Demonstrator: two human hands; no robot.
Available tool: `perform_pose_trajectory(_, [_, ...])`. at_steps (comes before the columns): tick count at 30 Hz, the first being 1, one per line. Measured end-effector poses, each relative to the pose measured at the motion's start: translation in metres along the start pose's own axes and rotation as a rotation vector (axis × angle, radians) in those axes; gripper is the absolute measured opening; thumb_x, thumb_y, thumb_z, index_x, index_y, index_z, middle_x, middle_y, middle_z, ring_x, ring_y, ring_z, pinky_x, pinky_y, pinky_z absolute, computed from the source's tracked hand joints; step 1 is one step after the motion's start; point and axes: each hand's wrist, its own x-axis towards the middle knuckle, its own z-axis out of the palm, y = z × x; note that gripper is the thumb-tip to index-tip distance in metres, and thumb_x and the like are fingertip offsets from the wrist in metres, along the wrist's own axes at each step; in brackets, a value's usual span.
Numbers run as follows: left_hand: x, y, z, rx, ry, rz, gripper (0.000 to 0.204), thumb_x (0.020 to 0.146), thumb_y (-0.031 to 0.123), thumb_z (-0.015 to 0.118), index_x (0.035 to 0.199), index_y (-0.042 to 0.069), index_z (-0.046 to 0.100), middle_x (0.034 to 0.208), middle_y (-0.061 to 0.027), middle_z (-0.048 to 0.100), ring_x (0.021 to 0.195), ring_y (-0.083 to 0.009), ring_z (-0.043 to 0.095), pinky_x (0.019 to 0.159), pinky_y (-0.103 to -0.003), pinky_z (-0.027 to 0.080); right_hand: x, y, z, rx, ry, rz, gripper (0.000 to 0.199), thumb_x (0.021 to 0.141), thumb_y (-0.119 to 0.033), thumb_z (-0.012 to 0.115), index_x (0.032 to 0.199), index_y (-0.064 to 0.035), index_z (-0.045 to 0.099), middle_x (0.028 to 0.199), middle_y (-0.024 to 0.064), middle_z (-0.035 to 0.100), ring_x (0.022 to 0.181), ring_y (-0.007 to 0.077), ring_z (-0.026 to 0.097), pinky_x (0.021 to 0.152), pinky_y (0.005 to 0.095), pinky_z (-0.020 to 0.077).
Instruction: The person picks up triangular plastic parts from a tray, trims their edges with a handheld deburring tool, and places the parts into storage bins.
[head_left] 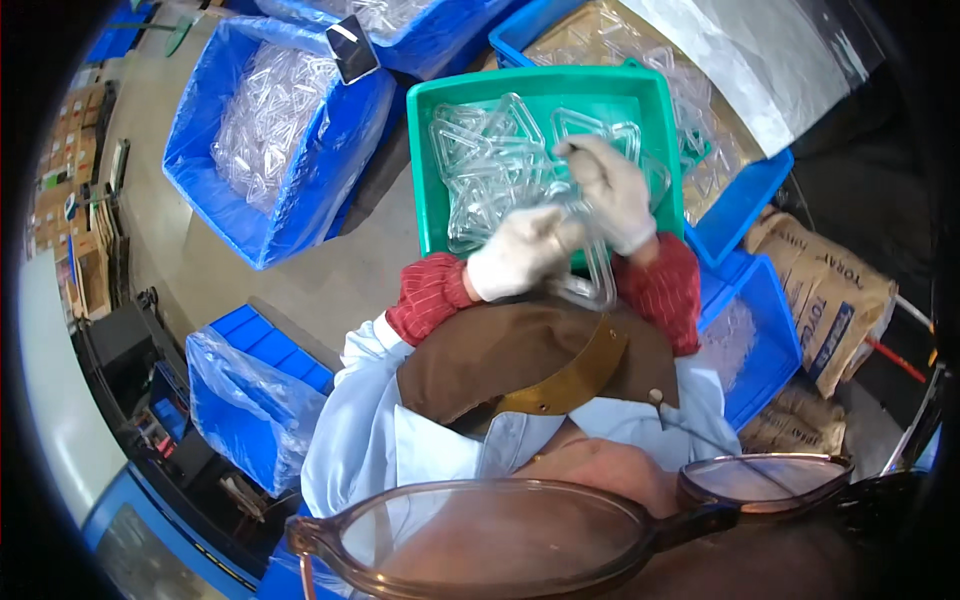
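Observation:
My left hand [525,250], in a white glove, is closed with its fingertips against a clear plastic triangular frame [602,270]. This frame hangs over the near edge of the green tub [418,190]. Just to the right and farther in, my right hand [612,192], also gloved, has its fingers curled. What they hold is blurred and partly hidden. Many similar clear frames [485,170] lie heaped in the left part of the tub, and another frame [628,135] lies beyond my right hand.
A blue crate [290,190] lined with film and full of clear parts stands at left, a phone [352,48] on its rim. Another lined blue crate [250,400] stands lower left. Right are a blue bin [765,335] and brown paper sacks [825,290].

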Motion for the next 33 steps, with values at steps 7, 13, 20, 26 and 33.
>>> perform_pose_trajectory(7, [0.009,-0.003,-0.027,-0.613,0.438,-0.285,0.038,0.096,0.036,0.038,0.079,0.003,0.047,0.058,-0.0008,0.042,0.048,-0.0102,0.042,0.043,-0.024,0.039,-0.010,-0.026,-0.006,0.184,-0.226,0.318,0.033,0.087,-0.032,0.058,0.096,-0.0005,0.060,0.078,0.0031,0.060,0.072,0.0071,0.053,0.065,0.0223,0.0427])
perform_pose_trajectory(13, [0.003,-0.006,-0.028,-0.402,0.484,-0.246,0.030,0.092,0.024,0.051,0.106,-0.003,0.050,0.081,-0.0053,0.057,0.065,-0.0102,0.056,0.054,-0.021,0.048,-0.007,-0.021,0.006,0.205,-0.026,0.482,0.022,0.085,-0.020,0.058,0.089,0.0012,0.062,0.067,0.0039,0.058,0.059,0.0078,0.052,0.055,0.0236,0.0422])
perform_pose_trajectory(20, [-0.030,-0.021,-0.049,-0.316,0.502,-0.337,0.026,0.090,0.021,0.055,0.099,-0.003,0.052,0.076,-0.0060,0.059,0.062,-0.0102,0.057,0.052,-0.021,0.047,0.041,-0.002,-0.007,-0.213,-0.181,0.514,0.033,0.088,-0.033,0.052,0.088,-0.0018,0.063,0.073,0.0116,0.063,0.064,0.0217,0.061,0.058,0.0345,0.0461])
perform_pose_trajectory(26, [-0.029,-0.025,-0.059,-0.314,0.572,-0.351,0.025,0.090,0.021,0.054,0.094,-0.003,0.053,0.075,-0.0058,0.059,0.061,-0.0105,0.057,0.052,-0.022,0.048,0.079,0.060,0.042,-0.812,-0.478,0.318,0.040,0.081,-0.040,0.053,0.089,-0.0025,0.064,0.084,0.0202,0.063,0.076,0.0350,0.060,0.067,0.0417,0.0451])
perform_pose_trajectory(33, [-0.032,-0.017,-0.059,-0.366,0.669,-0.280,0.028,0.089,0.020,0.056,0.102,-0.005,0.053,0.079,-0.0060,0.059,0.064,-0.0098,0.056,0.051,-0.020,0.048,0.084,0.055,0.035,-0.408,-0.437,0.455,0.037,0.078,-0.036,0.055,0.093,-0.0038,0.064,0.091,0.0189,0.063,0.085,0.0344,0.061,0.072,0.0399,0.0466])
